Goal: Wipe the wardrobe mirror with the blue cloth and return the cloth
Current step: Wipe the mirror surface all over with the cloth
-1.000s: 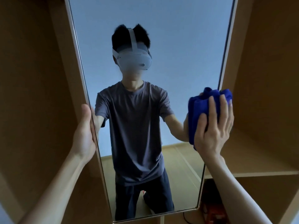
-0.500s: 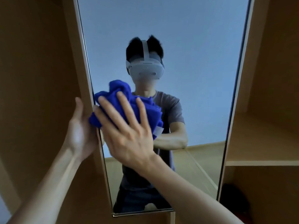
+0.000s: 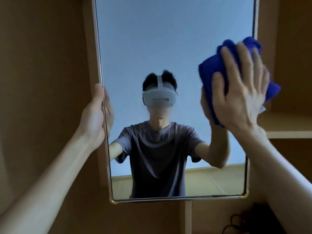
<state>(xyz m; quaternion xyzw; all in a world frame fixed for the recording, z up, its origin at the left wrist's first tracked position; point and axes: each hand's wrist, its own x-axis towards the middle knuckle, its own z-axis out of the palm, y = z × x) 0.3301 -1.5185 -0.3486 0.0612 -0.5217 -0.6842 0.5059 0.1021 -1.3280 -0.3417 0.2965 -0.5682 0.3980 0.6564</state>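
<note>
Mirror (image 3: 168, 56) glass is filling the middle of the head view, standing upright in a thin metal frame with brass-coloured bottom corners, set against the brown wardrobe panels (image 3: 42, 81). The right hand (image 3: 239, 92) is pressing the bunched blue cloth (image 3: 212, 68) flat against the glass near the mirror's right edge, in the upper half. Its fingers (image 3: 231, 59) are spreading wide and lying over the cloth, palm toward the glass, so the cloth is sitting between hand and mirror; folds are bulging out above the fingertips, to the left of the thumb and past the little-finger side (that side is blurring, so its outline is hard to read). A small white tag is poking out just below the hand's outer edge.

The left hand (image 3: 96, 115) is gripping the mirror's left frame edge about halfway up, thumb running along the near side and the other fingers curling round the front, as their reflection is showing. Both forearms are reaching in from the bottom corners.

To the right, a wardrobe shelf (image 3: 290, 130) is sitting behind the cloth hand. Down in the bottom right, a dark cable (image 3: 236, 223) is lying in the shadowed lower compartment.
</note>
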